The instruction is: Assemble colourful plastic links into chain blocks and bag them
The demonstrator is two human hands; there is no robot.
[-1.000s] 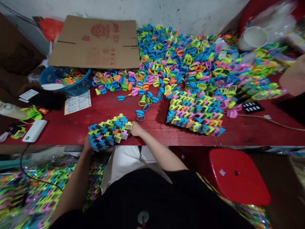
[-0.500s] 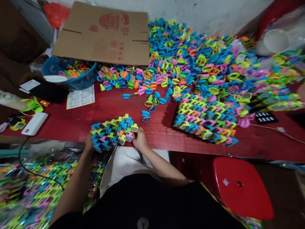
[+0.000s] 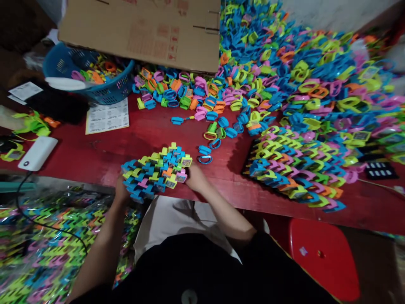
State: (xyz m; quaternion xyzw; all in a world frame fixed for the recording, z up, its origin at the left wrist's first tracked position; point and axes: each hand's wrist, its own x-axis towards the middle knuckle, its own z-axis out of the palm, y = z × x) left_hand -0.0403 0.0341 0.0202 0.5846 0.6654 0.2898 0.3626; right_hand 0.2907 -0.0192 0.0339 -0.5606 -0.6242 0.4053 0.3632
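Between my two hands is a block of toy watches (image 3: 158, 171), packed in rows, in blue, yellow, pink and orange. My left hand (image 3: 122, 188) grips its left end, the fingers mostly hidden behind the block. At the right end my right hand (image 3: 195, 179) is closed on it, with the fingertips out of sight. The block is held at the table's front edge, over my lap. Just beyond my right hand lie a few loose blue toy watches (image 3: 205, 150).
A larger set of toy watches (image 3: 294, 169) stands in rows to the right. Behind it is a loose heap (image 3: 253, 50). At the left are a blue basket (image 3: 110, 93), cardboard box (image 3: 142, 38), sticker sheet (image 3: 107, 118) and white power bank (image 3: 38, 154). A red stool (image 3: 322, 257) stands below.
The view has shifted, so the table's things appear larger and moved outward. Both hands keep hold of the block of toy watches, which now sits slightly farther right in view.
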